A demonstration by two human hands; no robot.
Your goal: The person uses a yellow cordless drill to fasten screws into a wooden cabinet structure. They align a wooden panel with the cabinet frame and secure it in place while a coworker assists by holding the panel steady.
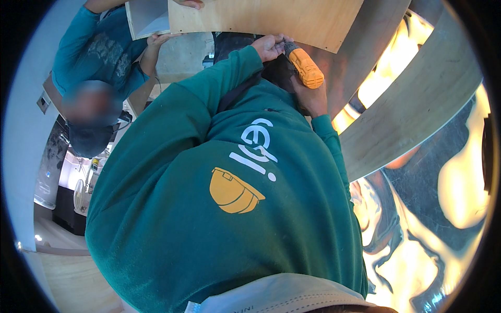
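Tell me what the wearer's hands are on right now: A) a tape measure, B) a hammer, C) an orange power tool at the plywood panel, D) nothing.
C: the right hand grips the orange tool, and the left hand steadies its front end against the plywood panel.

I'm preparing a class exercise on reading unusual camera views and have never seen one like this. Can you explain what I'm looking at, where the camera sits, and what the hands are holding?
There is no machine here: a person wears a wide fisheye camera on the head, looking down, so straight edges bend near the rim. The big green sweatshirt is the wearer's own chest. Their right hand grips an orange tool, while the left hand steadies its tip against a plywood panel. The tip itself is hidden. At the upper left, a co-worker in a teal top holds the panel with one hand.
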